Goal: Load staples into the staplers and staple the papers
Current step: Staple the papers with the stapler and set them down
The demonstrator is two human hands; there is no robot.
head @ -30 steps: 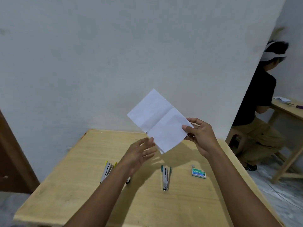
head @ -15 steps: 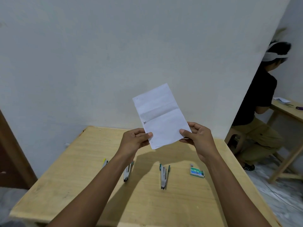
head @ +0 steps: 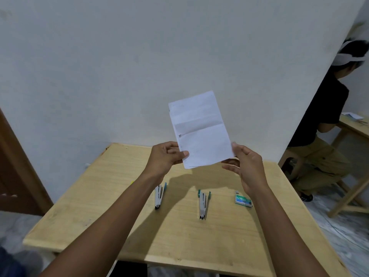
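Pale grey wall fills the background above a light wooden tabletop [head: 95, 212], with a dark wooden door frame [head: 18, 172] at the left. Both hands are raised above the far part of the tabletop, apart from each other and each clamped on a white creased paper [head: 199, 130] that stands nearly upright in the air. The left hand [head: 163, 158] pinches its lower left edge, thumb on the front. The right hand [head: 247, 166] grips its lower right edge, thumb along the side and fingers curled below.

Across the middle of the tabletop lie a white metal stapler with teal ends [head: 159, 196], partly under the left forearm, and a second white and teal stapler [head: 203, 203] at the centre, both pointing toward the near edge. Toward the right edge sits a small green box of staples [head: 243, 200]. Beyond the right edge a person in a black shirt [head: 323, 108] sits at another wooden table [head: 357, 128].
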